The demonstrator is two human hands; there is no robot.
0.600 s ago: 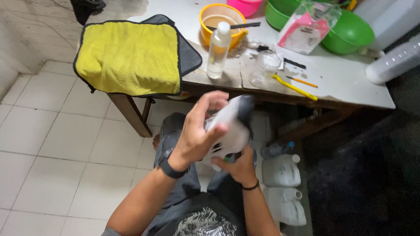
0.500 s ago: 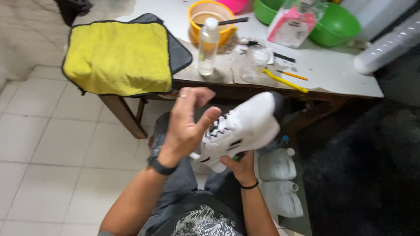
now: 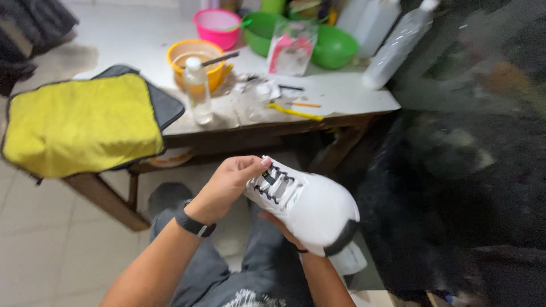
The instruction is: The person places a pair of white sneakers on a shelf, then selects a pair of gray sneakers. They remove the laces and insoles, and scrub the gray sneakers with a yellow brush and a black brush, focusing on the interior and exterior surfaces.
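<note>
I hold a white shoe (image 3: 310,207) over my lap, near the desk (image 3: 352,96). My left hand (image 3: 227,185) curls its fingers (image 3: 259,164) around the laced top. My right hand (image 3: 278,224) is under the shoe, mostly hidden, so I cannot tell how it grips. On the desk, a yellow cloth (image 3: 79,122) lies left of a clear bottle (image 3: 198,91) and an orange bowl (image 3: 196,57).
</note>
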